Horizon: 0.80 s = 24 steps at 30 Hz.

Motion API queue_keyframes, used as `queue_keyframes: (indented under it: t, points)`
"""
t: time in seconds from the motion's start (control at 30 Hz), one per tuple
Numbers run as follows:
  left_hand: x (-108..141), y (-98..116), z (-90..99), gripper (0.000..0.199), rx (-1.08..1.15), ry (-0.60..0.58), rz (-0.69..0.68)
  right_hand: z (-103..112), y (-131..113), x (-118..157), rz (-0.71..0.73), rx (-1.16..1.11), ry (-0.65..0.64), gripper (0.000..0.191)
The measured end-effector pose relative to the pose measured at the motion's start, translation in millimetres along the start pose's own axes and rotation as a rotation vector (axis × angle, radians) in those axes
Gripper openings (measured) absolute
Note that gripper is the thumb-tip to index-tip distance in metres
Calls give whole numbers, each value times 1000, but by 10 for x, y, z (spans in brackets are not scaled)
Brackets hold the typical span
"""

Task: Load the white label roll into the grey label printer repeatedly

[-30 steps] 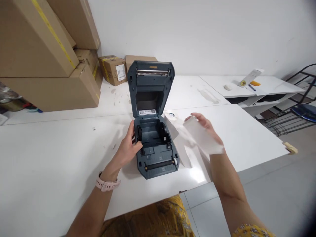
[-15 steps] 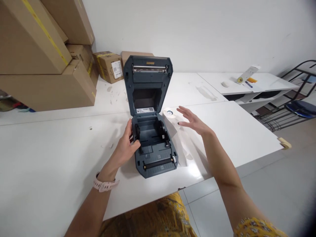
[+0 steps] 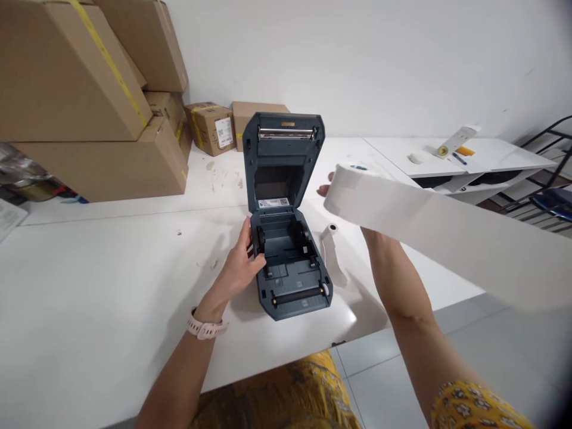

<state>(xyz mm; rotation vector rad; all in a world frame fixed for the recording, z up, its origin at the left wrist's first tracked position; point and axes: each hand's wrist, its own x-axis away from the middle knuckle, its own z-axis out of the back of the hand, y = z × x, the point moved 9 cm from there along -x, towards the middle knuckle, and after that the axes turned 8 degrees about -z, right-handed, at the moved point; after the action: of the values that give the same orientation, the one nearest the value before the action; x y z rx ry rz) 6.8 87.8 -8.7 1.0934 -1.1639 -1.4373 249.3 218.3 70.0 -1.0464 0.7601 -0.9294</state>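
Note:
A dark grey label printer stands on the white table with its lid tilted up. Nothing fills the bay between its two black roll holders. My left hand grips the printer's left side, thumb over the rim. To the right of the lid, my right hand holds up a wide white label roll. Most of that hand is hidden behind the roll; only fingertips and wrist show. A long unwound strip runs off to the right across my forearm. Beside the printer sits a smaller paper roll with a loose tail.
Cardboard boxes are stacked at the left, with a smaller taped box by the wall. A side table at the right carries a pen, a small roll and papers. The table's front edge lies close to my lap.
My right hand has taken hold of the wide label roll and lifted it off the table, its strip swinging right. The smaller roll is now uncovered. My left hand stays on the printer.

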Motion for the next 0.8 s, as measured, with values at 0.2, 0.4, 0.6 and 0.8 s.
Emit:
queue_keyframes:
  t: [0.2,0.4,0.6,0.8]
  points:
    - [-21,-42,-1,103,28,-26,-38,-1084,-703,134,182,495,-448,70]
    - [-5,-39,4,107,47,-43,-26,-1364,-557,72,119,804,-514,72]
    - [14,-49,13,107,15,-44,1,-1558,-234,86,102,967,-646,83]
    - [-10,-92,23,106,2,-44,-82,-1656,-39,26,174,1076,-645,86]
